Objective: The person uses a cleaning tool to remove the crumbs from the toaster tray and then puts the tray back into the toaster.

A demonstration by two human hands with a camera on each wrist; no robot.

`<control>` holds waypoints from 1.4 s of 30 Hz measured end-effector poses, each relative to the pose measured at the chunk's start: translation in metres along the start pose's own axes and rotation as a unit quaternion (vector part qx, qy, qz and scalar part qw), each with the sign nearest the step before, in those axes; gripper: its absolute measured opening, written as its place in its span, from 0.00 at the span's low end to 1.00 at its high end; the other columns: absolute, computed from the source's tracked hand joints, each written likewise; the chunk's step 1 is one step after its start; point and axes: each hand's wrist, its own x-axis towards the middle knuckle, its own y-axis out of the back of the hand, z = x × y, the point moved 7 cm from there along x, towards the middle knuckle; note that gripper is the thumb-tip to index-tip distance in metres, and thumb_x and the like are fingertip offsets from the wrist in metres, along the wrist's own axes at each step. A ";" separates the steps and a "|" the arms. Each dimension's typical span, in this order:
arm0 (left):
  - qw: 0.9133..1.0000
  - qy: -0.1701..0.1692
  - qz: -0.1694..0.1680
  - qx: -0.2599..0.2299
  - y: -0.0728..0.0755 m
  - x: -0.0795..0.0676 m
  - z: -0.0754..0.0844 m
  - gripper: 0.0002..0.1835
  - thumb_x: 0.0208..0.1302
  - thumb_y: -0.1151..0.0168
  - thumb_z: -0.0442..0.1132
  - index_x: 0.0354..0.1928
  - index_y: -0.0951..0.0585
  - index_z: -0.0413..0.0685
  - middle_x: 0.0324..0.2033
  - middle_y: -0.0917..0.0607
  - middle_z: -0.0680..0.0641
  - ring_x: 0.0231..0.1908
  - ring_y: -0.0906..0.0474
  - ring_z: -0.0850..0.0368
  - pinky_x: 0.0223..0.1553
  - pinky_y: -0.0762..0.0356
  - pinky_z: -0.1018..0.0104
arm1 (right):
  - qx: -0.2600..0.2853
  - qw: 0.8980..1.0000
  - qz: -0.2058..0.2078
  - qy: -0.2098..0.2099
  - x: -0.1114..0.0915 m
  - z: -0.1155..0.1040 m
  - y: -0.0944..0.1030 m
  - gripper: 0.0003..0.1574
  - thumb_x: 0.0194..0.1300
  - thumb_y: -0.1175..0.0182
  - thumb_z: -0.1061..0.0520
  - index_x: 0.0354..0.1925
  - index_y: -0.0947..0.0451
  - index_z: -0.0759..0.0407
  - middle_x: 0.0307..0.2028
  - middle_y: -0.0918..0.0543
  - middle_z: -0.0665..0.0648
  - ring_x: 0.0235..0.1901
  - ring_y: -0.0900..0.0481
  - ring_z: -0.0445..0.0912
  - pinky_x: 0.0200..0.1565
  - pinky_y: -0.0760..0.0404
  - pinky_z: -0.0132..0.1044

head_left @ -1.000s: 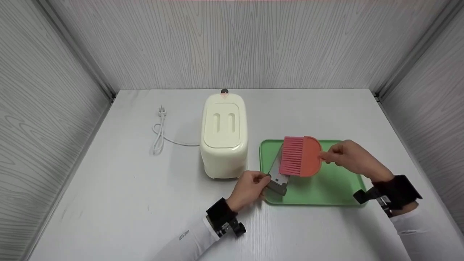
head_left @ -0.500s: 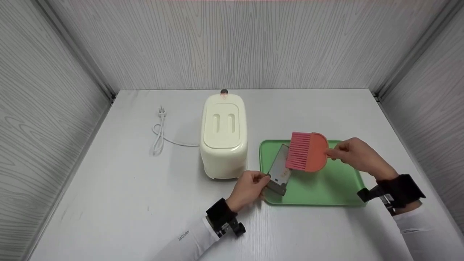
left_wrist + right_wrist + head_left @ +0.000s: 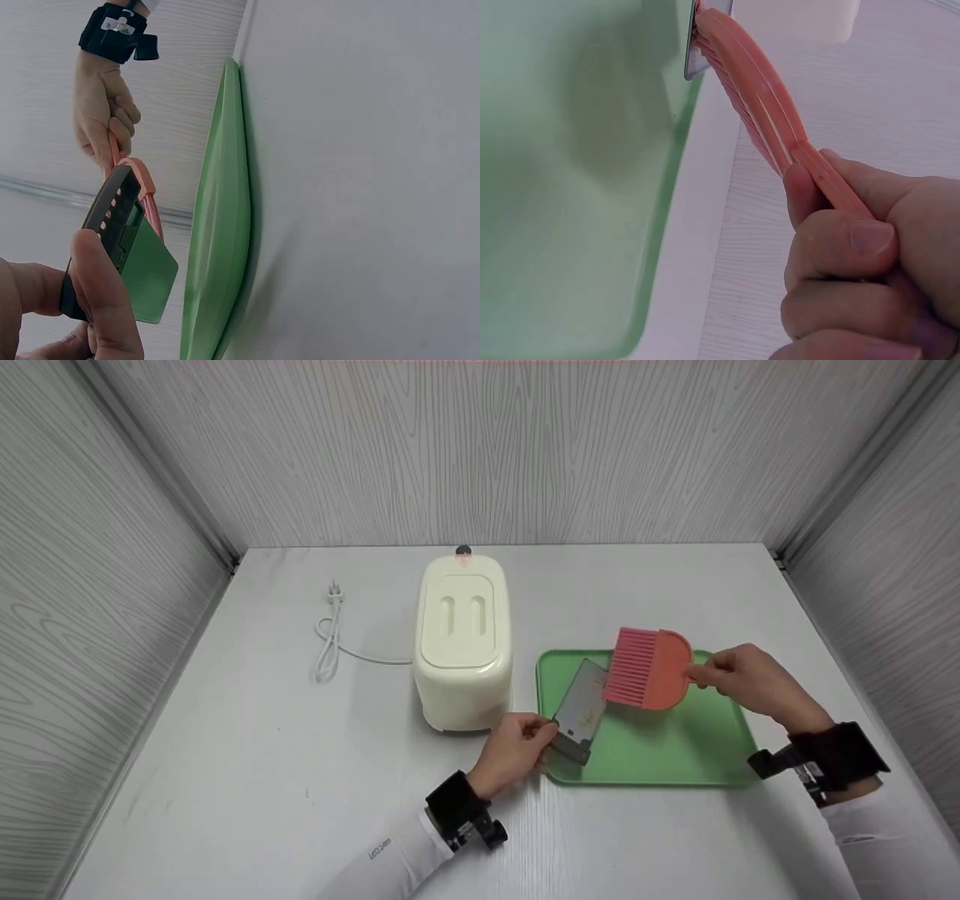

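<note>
My left hand (image 3: 514,751) pinches the dark end of a flat metal crumb tray (image 3: 579,706), tilted above a green serving tray (image 3: 675,761). Small yellowish-brown crumbs show on its metal face. In the left wrist view the dark slotted end (image 3: 112,210) sits between thumb and fingers. My right hand (image 3: 754,684) grips the handle of an orange brush (image 3: 667,671) with pink bristles, whose tips overlap the crumb tray's right edge in the head view. The right wrist view shows the brush (image 3: 757,82) edge-on, its handle between thumb and curled fingers.
A cream toaster (image 3: 463,690) with a lid stands left of the green tray. Its white cord (image 3: 375,658) runs left to a bundled plug (image 3: 334,594). Grey wood-grain panels (image 3: 487,450) enclose the white table (image 3: 262,780) at the back and sides.
My right hand has drawn the brush rightward and slightly farther back, baring more of the crumb tray and the crumbs on it. The left hand and crumb tray stay nearly still.
</note>
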 end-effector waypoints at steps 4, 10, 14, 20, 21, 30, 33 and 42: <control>1.000 0.002 0.000 0.003 0.000 0.000 -0.002 0.11 0.74 0.39 0.37 0.49 0.14 0.35 0.28 0.17 0.50 0.19 0.24 0.62 0.24 0.16 0.63 | -0.007 1.000 0.004 0.000 -0.001 0.002 0.002 0.32 0.74 0.42 0.32 0.32 0.14 0.56 0.44 0.14 0.58 0.28 0.39 0.44 0.28 0.39 0.38; 1.000 0.004 -0.001 0.004 0.000 0.000 -0.001 0.11 0.75 0.39 0.36 0.50 0.14 0.36 0.29 0.16 0.51 0.19 0.24 0.62 0.23 0.18 0.65 | -0.009 1.000 0.010 0.005 -0.003 0.005 0.007 0.31 0.74 0.42 0.34 0.31 0.15 0.57 0.44 0.13 0.60 0.24 0.43 0.43 0.25 0.42 0.39; 1.000 -0.002 0.001 0.000 0.001 0.000 -0.001 0.11 0.74 0.40 0.36 0.49 0.15 0.35 0.29 0.16 0.50 0.18 0.24 0.62 0.22 0.20 0.68 | -0.012 1.000 0.011 0.000 -0.004 0.008 0.010 0.31 0.74 0.42 0.34 0.31 0.15 0.57 0.39 0.15 0.58 0.23 0.42 0.42 0.25 0.41 0.38; 1.000 -0.011 0.005 -0.011 0.003 0.001 0.001 0.13 0.75 0.40 0.36 0.50 0.15 0.32 0.30 0.17 0.49 0.19 0.24 0.63 0.22 0.20 0.71 | -0.016 1.000 0.009 -0.013 -0.008 0.012 0.015 0.30 0.75 0.43 0.33 0.36 0.12 0.54 0.45 0.13 0.58 0.38 0.29 0.47 0.38 0.29 0.39; 1.000 -0.009 0.005 -0.014 0.003 0.001 0.000 0.13 0.75 0.39 0.36 0.50 0.16 0.32 0.31 0.17 0.49 0.20 0.24 0.63 0.23 0.20 0.71 | -0.015 1.000 0.009 -0.012 -0.009 0.013 0.016 0.30 0.75 0.43 0.33 0.37 0.12 0.54 0.46 0.13 0.59 0.39 0.28 0.48 0.39 0.29 0.39; 1.000 -0.001 0.012 -0.011 0.003 0.002 -0.001 0.11 0.74 0.39 0.36 0.49 0.15 0.34 0.31 0.17 0.49 0.20 0.25 0.62 0.22 0.20 0.71 | -0.018 0.999 0.025 -0.023 -0.020 0.014 0.032 0.31 0.74 0.42 0.31 0.36 0.12 0.55 0.38 0.16 0.55 0.39 0.27 0.50 0.36 0.27 0.39; 1.000 0.000 0.013 -0.010 0.003 0.002 -0.002 0.11 0.74 0.39 0.36 0.48 0.15 0.34 0.30 0.17 0.50 0.19 0.25 0.62 0.21 0.20 0.71 | -0.012 0.999 0.036 -0.016 -0.024 0.009 0.038 0.29 0.73 0.41 0.33 0.36 0.12 0.55 0.35 0.16 0.53 0.37 0.28 0.48 0.35 0.28 0.38; 1.000 -0.013 0.012 -0.003 0.002 0.002 0.000 0.10 0.74 0.39 0.35 0.47 0.14 0.35 0.29 0.18 0.51 0.18 0.25 0.62 0.20 0.21 0.71 | -0.012 0.999 0.045 0.013 -0.028 -0.015 0.034 0.25 0.72 0.38 0.34 0.37 0.10 0.52 0.34 0.14 0.52 0.38 0.24 0.46 0.37 0.26 0.36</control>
